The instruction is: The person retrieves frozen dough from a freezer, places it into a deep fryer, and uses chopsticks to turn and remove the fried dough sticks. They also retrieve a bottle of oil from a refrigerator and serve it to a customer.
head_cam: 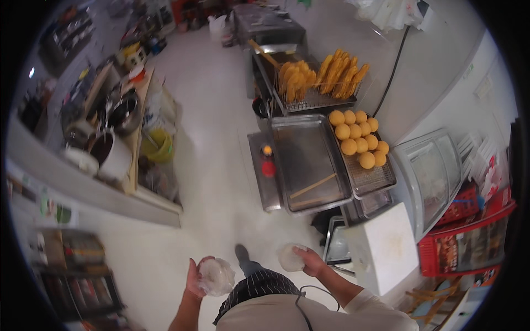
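My left hand (196,276) holds a round, translucent stack that looks like plastic lids or shallow bowls (216,277), partly wrapped in clear film. My right hand (309,260) grips a smaller round translucent piece (291,257) by its edge, with the thumb on top. Both hands are held apart at waist height, one on each side of my striped apron (258,285). The white floor shows beneath them. What exactly the round pieces are cannot be told, since they are blurred.
Ahead on the right, a metal tray (306,161) bears wooden sticks. Beside it, golden fried balls (355,131) sit on a rack, with fried dough sticks (339,74) in a wire basket behind. A white box (385,248) stands near my right arm. Pots (112,153) line a left shelf.
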The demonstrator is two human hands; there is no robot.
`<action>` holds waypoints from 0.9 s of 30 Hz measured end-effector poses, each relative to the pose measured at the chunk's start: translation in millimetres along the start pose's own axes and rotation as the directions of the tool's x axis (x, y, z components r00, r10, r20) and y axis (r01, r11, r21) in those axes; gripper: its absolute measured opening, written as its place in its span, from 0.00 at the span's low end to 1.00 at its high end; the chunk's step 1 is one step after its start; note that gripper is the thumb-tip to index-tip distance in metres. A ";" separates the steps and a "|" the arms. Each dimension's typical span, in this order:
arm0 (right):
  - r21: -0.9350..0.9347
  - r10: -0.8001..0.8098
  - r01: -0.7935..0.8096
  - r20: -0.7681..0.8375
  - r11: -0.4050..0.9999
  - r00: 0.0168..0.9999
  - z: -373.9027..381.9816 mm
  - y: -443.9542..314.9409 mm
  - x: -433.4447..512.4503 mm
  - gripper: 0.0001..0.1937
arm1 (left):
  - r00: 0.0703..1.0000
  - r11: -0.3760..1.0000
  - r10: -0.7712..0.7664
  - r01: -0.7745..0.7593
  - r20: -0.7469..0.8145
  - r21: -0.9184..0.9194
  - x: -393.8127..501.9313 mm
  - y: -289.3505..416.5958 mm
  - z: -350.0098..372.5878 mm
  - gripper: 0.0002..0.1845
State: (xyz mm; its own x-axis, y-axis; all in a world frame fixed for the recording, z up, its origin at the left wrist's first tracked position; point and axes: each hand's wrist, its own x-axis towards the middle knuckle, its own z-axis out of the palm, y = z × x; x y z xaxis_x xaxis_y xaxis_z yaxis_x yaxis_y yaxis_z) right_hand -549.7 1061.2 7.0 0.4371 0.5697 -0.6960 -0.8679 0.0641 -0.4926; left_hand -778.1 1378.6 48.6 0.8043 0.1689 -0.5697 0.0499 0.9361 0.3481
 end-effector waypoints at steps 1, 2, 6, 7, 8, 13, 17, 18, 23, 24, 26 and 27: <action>-0.023 -0.005 0.006 0.022 1.000 1.000 24.0 -2.9 29.5 0.23 | 1.000 1.000 0.008 -0.008 0.000 0.009 24.5 30.6 -0.1 0.28; -0.013 -0.026 0.027 0.067 1.000 0.997 45.6 -8.7 53.4 0.24 | 1.000 1.000 -0.006 0.006 -0.002 0.015 46.3 53.0 1.0 0.26; -0.377 -0.197 0.168 -0.039 0.911 0.980 156.6 -34.0 130.5 0.33 | 0.999 0.987 -0.045 0.049 -0.027 0.152 102.2 106.1 31.7 0.20; -0.509 -0.252 0.229 0.023 0.830 0.967 183.2 -44.5 141.4 0.37 | 0.998 0.985 -0.055 0.060 -0.034 0.161 115.0 124.5 42.0 0.19; -0.544 -0.400 0.398 0.121 0.739 0.909 218.7 -57.8 164.3 0.33 | 0.994 0.978 -0.057 0.073 -0.089 0.194 126.9 139.9 51.3 0.18; -0.757 -0.596 0.456 0.111 0.467 0.795 301.2 -121.6 225.8 0.18 | 0.958 0.865 -0.286 0.267 -0.021 0.425 233.9 225.5 70.1 0.24; -0.816 -0.626 0.385 0.037 0.431 0.779 339.0 -181.1 279.9 0.14 | 0.902 0.774 -0.431 0.392 -0.041 0.497 325.1 300.1 88.2 0.26; -0.831 -0.661 0.392 0.041 0.394 0.750 350.3 -202.7 293.7 0.14 | 0.882 0.758 -0.469 0.421 -0.031 0.497 350.6 317.4 103.3 0.27; -0.863 -0.729 0.299 -0.111 0.408 0.675 399.2 -298.2 364.0 0.13 | 0.802 0.675 -0.597 0.507 -0.007 0.536 462.7 399.8 171.9 0.25; -0.884 -0.783 0.312 -0.090 0.347 0.615 402.0 -315.6 377.1 0.13 | 0.789 0.640 -0.614 0.502 -0.006 0.581 477.7 415.0 179.9 0.24; -0.847 -0.803 0.329 -0.174 0.417 0.570 411.5 -344.4 405.3 0.13 | 0.764 0.559 -0.646 0.470 0.003 0.684 524.4 444.6 205.1 0.22; -0.826 -0.809 0.339 -0.217 0.450 0.547 414.5 -359.8 422.4 0.14 | 0.753 0.510 -0.658 0.443 0.003 0.737 552.5 456.7 220.4 0.22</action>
State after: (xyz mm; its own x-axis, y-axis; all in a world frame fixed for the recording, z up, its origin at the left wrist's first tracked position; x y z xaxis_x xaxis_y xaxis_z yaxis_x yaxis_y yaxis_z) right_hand -150.7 1618.5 106.8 0.9921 0.0820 -0.0953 -0.0478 -0.4548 -0.8893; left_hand -180.5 1831.5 56.9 0.5745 -0.4894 -0.6561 0.8183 0.3255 0.4738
